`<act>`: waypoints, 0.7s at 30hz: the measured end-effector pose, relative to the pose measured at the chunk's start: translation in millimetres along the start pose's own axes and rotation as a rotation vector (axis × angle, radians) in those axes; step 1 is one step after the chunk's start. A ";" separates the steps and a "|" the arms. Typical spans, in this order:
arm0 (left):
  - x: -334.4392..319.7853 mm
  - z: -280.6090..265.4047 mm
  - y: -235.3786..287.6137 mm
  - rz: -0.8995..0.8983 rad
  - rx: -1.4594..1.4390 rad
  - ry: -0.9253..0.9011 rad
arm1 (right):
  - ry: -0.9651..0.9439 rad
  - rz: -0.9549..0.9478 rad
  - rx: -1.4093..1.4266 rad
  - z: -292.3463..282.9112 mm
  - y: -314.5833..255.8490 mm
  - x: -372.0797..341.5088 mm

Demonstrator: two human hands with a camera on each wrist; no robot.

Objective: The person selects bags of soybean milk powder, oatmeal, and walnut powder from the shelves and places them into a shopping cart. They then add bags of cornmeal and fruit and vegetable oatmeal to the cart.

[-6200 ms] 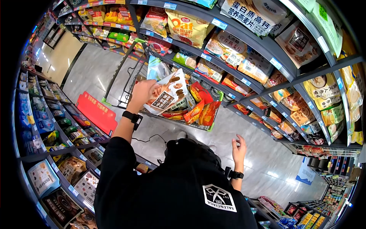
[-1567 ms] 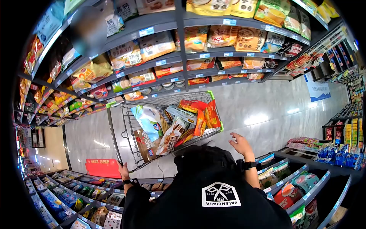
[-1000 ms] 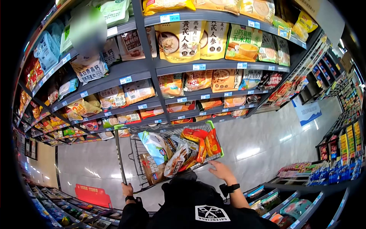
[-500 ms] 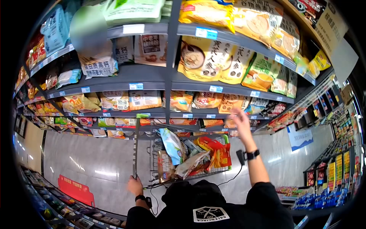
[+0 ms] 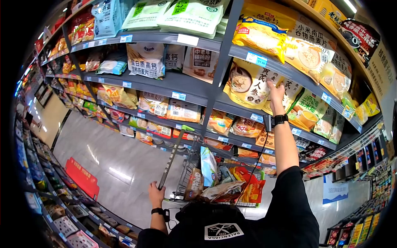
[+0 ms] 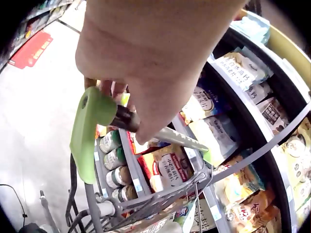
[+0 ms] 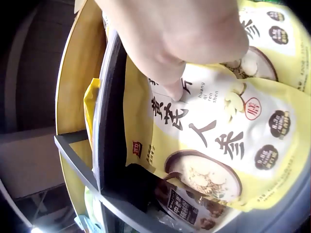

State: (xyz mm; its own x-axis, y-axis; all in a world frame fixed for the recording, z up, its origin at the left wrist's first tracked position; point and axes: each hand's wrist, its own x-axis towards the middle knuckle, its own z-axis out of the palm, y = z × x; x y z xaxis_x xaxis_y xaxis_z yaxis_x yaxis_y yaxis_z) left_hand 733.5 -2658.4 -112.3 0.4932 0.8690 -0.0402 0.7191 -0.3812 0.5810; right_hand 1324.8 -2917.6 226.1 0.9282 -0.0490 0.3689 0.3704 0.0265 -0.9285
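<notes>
My left hand grips the handle of a shopping cart. In the left wrist view its fingers wrap the bar beside the green end cap. My right hand is stretched out to the shelf. It touches a yellow and white bag of oatmeal with a bowl printed on its front. Close up, one digit presses the bag near its upper part; the other fingers are hidden, so I cannot tell whether they pinch it. A second bag of the same kind stands right beside it.
The cart basket holds a blue and white bag, a brown bag and several red packs. Shelves of bagged cereals run along the front. A red board stands on the floor at left, near another shelf row.
Earlier, my left hand held a white and brown bag over the cart; now that bag lies in the basket and this hand is on the handle. My right hand has risen to the oatmeal bag.
</notes>
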 end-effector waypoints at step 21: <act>-73.6 -75.3 321.6 0.517 -0.660 -0.014 | -0.330 -0.796 -0.180 -116.5 -45.9 -201.2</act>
State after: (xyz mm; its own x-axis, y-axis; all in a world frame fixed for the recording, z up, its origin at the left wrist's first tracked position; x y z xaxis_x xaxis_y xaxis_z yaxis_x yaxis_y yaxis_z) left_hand 891.6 -2821.2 138.7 0.6914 0.6296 0.3543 -0.0313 -0.4638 0.8854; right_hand 1116.9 -3025.3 189.5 0.3699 0.3055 0.8774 0.9266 -0.0519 -0.3725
